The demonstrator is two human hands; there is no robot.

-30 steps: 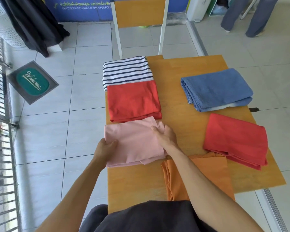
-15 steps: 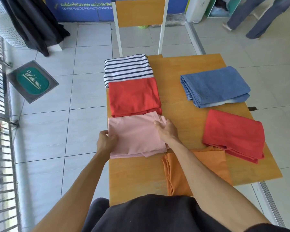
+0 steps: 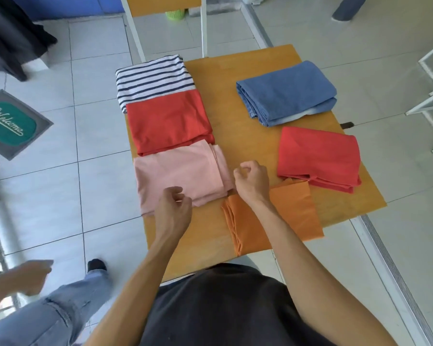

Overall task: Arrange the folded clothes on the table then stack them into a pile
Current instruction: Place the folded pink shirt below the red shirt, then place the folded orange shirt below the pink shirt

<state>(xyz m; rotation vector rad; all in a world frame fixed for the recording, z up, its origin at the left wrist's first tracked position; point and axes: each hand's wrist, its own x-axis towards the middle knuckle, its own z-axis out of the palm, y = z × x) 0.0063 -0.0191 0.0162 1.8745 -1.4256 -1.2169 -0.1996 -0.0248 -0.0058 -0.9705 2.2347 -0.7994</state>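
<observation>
Hands, two, bare. Left hand [image 3: 173,211]: fingers loosely curled, holding nothing, over the near edge of the pink folded garment [image 3: 180,174]. Right hand [image 3: 252,180]: fingers loosely curled, empty, just right of the pink garment, above the orange folded cloth [image 3: 293,213]. Wooden table [image 3: 245,136], left column: striped shirt [image 3: 153,78], red garment [image 3: 169,121], pink. Right side: blue folded jeans [image 3: 285,92], red folded cloth [image 3: 319,156], orange. Nothing stacked yet.

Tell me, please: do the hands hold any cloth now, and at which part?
Nothing is held. The left hand and right hand hover with loosely curled fingers beside the pink cloth.
</observation>
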